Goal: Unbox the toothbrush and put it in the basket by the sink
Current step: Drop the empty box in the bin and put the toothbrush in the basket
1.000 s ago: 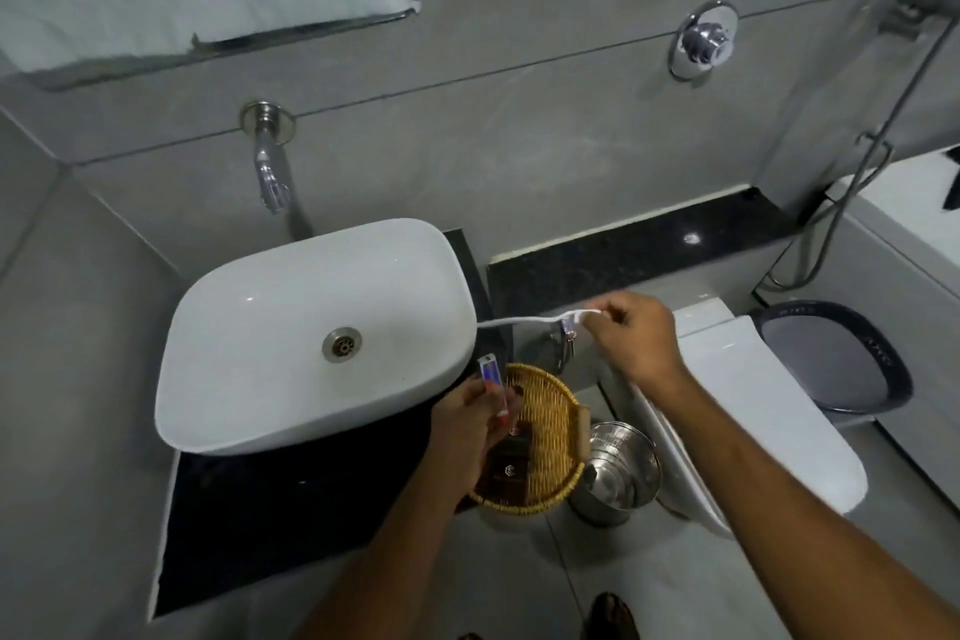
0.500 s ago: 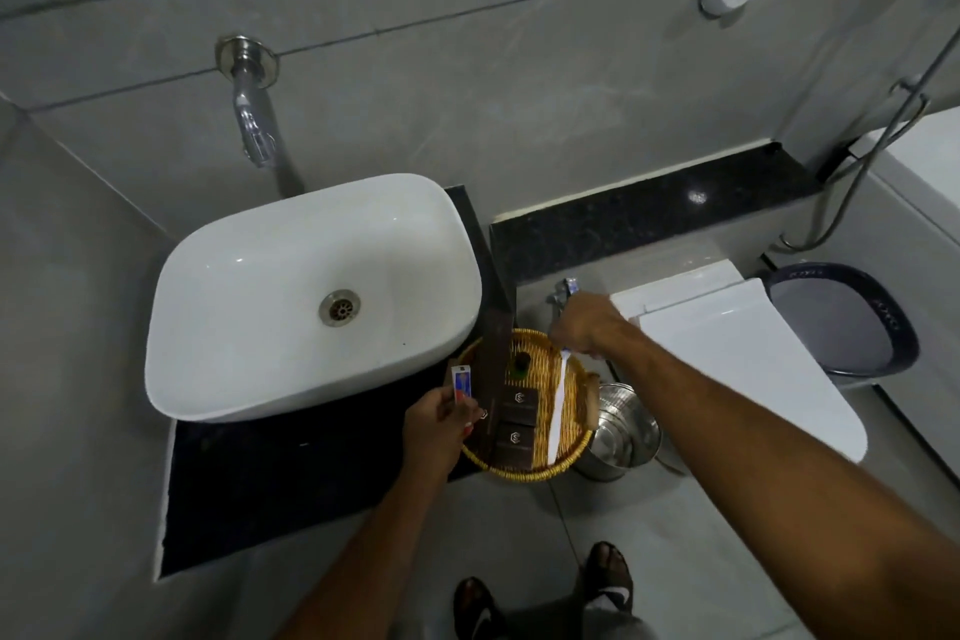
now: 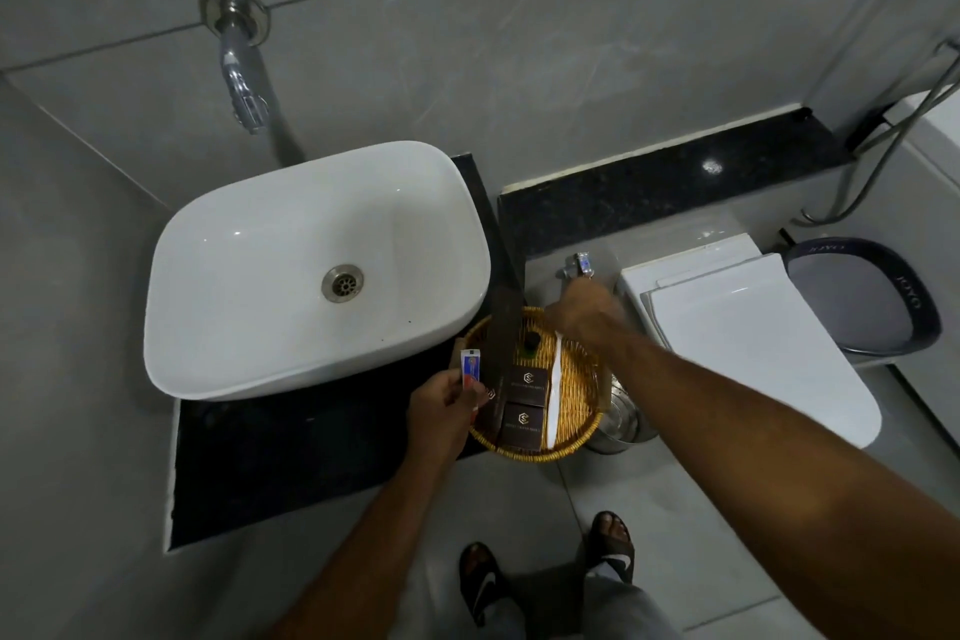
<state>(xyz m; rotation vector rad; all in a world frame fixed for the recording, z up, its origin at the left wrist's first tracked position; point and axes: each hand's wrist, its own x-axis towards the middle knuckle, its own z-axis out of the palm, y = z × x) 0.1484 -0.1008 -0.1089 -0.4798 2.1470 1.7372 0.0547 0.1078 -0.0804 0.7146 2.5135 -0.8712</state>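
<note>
Nearest of all, at six o'clock, two feet in black sandals (image 3: 545,572) stood on the grey floor. Up from there, the left hand (image 3: 441,413) was closed around a small blue and red tube (image 3: 470,369), pinching it upright just beside the nine o'clock edge of the woven basket (image 3: 582,442). That basket sat on the black desk (image 3: 291,463), at about four o'clock from the white sink (image 3: 270,276), its right part hanging past the desk edge above a steel bucket (image 3: 621,424). Inside it lay the white toothbrush (image 3: 554,392), running lengthwise from twelve to six o'clock along the right half, beside two dark brown boxes (image 3: 524,403) stacked one beyond the other. A long dark box (image 3: 503,327) stood slanted at the basket's left part, reaching up past the sink's corner. The right hand (image 3: 582,312) hovered over the basket's one o'clock rim, at the top end of the toothbrush; whether its fingers gripped the brush or had let go, I could not tell. Farther out at three o'clock was a closed white toilet lid (image 3: 737,343), and beyond it a dark bin (image 3: 872,296). On the wall at eleven o'clock a chrome tap (image 3: 240,78) pointed down toward the sink.
</note>
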